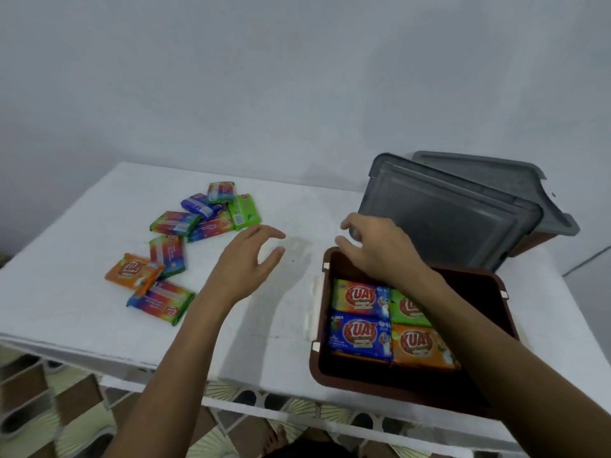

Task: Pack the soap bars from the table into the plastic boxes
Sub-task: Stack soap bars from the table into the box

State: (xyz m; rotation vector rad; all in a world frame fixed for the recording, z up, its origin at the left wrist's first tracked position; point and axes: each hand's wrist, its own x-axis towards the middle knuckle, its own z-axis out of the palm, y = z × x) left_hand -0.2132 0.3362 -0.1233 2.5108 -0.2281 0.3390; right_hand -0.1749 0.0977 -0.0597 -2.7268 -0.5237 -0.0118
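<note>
Both hands are relaxed, holding nothing: left hand point(246, 262) over the white table point(82, 226), right hand point(377, 251) over the far corner of the brown box point(317, 358), where four packed soap bars point(358, 332) lie. Left of the left hand sit loose soap bars point(172, 223); grey lids point(439, 213) lie beyond the right, near the pale wall point(297, 77).

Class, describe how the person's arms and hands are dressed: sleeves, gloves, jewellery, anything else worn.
Nothing is worn. The left hand and right hand show no gloves, rings, watch or bracelet, and no sleeve appears on either arm right down to the picture's lower edge.
</note>
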